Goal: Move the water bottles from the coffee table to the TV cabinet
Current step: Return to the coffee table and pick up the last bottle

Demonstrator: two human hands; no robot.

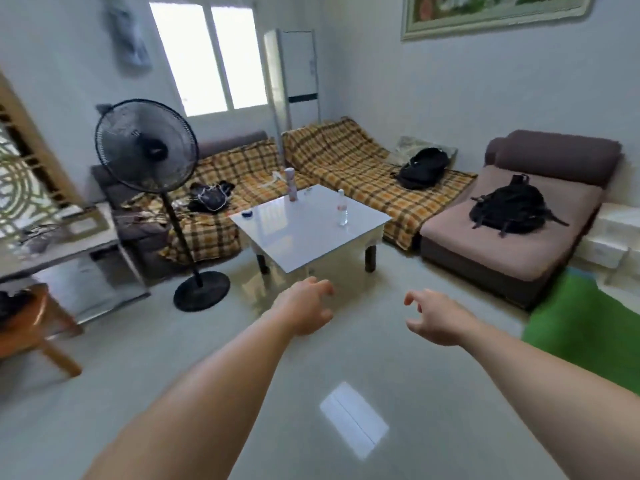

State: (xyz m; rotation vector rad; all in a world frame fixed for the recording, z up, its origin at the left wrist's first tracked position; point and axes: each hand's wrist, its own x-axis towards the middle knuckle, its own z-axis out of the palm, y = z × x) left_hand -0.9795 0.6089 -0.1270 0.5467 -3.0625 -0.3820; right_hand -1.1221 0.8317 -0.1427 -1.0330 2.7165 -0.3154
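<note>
Inspector A: Head view is being logged, largest items first. A plaid-covered sofa [346,168] is being shown along the far walls, with a brown seat [512,233] at its right end. A black backpack [509,207] is being carried on that seat, and a second black bag [422,168] on the sofa.

Inspector B: A standing fan [147,147] is being noted at left, near the white coffee table [304,237].

Inspector A: Two bottles are being recorded upright on the table, well apart: a pinkish bottle [292,184] at the far edge, a clear water bottle [342,207] toward the right edge.

Inspector B: Both arms are being held out over the floor, short of the table. The left hand [304,306] and right hand [436,320] are being kept empty, fingers apart and loosely curled.
</note>
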